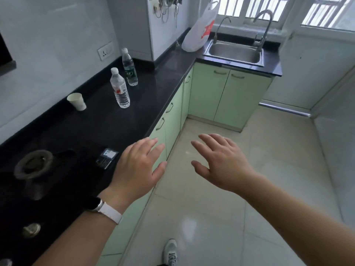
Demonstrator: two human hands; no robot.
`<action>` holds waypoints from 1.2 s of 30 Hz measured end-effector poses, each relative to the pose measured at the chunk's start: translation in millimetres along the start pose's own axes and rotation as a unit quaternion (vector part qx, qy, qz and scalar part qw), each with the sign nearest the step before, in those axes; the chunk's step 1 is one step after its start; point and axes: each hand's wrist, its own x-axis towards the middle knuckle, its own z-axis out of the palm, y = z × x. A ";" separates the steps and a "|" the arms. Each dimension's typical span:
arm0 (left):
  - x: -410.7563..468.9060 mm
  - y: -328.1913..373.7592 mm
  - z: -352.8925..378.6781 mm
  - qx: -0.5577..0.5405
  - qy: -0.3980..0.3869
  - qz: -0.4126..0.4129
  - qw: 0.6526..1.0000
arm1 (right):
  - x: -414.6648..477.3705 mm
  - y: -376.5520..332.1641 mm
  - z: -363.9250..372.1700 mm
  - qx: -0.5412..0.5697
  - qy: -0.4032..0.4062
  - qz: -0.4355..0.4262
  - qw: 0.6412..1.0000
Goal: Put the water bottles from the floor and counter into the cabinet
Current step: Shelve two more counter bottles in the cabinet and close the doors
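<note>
Glossy black counter [153, 83], ribbed clear bottles [120, 91]

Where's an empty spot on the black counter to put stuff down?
Bare counter lies between the far bottle and the bag by the sink. Another bare stretch runs from the cup and near bottle down to the phone. It's crowded around the burner.

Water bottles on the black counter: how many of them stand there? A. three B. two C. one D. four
B, since only the red-label bottle and the green-label bottle stand upright on the counter, to the right of the paper cup.
</note>
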 end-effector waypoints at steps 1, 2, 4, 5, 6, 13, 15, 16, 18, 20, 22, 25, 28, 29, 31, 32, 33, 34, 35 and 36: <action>15.3 -8.2 4.0 -0.006 0.005 0.002 1.000 | 15.3 4.9 1.1 -0.004 0.002 0.008 1.000; 30.6 -15.8 7.5 -0.012 0.006 -0.001 1.000 | 28.9 9.8 1.9 -0.007 0.003 0.018 1.000; 59.3 -27.8 13.5 -0.025 -0.003 -0.010 1.000 | 51.1 21.0 4.0 -0.007 0.007 0.030 0.999; 72.0 -32.3 16.2 -0.028 -0.009 -0.011 1.000 | 60.2 26.6 5.4 -0.005 0.009 0.036 0.999; 83.6 -36.0 18.8 -0.030 -0.012 -0.008 0.999 | 68.0 32.4 6.7 -0.002 0.012 0.042 0.999; 145.1 -47.4 37.9 -0.006 -0.032 0.024 0.999 | 114.1 74.6 16.4 0.015 0.047 0.063 0.997; 162.2 -49.4 44.9 0.004 -0.037 0.028 0.999 | 127.1 87.0 24.4 0.024 0.052 0.058 0.997; 170.7 -50.0 48.8 0.010 -0.038 0.030 0.999 | 134.3 94.0 29.4 0.029 0.052 0.053 0.997; 189.0 -52.1 58.0 0.025 -0.035 0.030 0.999 | 151.2 110.7 39.5 0.043 0.045 0.044 0.997; 209.9 -53.9 66.6 0.036 -0.034 0.019 0.999 | 170.0 130.1 49.2 0.057 0.031 0.031 0.997; 233.7 -53.8 75.9 0.048 -0.032 0.001 0.998 | 189.5 153.2 57.8 0.070 0.021 0.013 0.997; 268.4 -46.7 90.5 0.056 -0.037 -0.038 0.997 | 217.9 193.3 66.1 0.091 0.011 -0.015 0.996; 301.1 -36.9 106.4 0.062 -0.050 -0.069 0.994 | 245.9 233.8 72.2 0.095 0.000 -0.046 0.994; 313.0 -34.1 111.3 0.066 -0.052 -0.078 0.993 | 256.0 247.1 75.3 0.097 -0.004 -0.057 0.994; 334.9 -28.9 119.7 0.076 -0.053 -0.098 0.991 | 276.7 271.6 81.5 0.101 -0.010 -0.078 0.992; 344.1 -26.5 123.2 0.081 -0.052 -0.107 0.990 | 287.1 282.0 84.3 0.104 -0.015 -0.087 0.991; 351.9 -24.2 125.9 0.085 -0.050 -0.115 0.988 | 297.3 291.3 87.1 0.105 -0.021 -0.095 0.990; 358.5 -22.5 127.8 0.090 -0.049 -0.123 0.987 | 307.4 298.9 90.0 0.106 -0.028 -0.104 0.988; 363.7 -21.8 129.0 0.095 -0.050 -0.131 0.986 | 317.6 304.8 93.1 0.106 -0.032 -0.115 0.987; 367.7 -22.0 129.7 0.101 -0.051 -0.141 0.984 | 327.9 308.9 95.8 0.106 -0.032 -0.126 0.986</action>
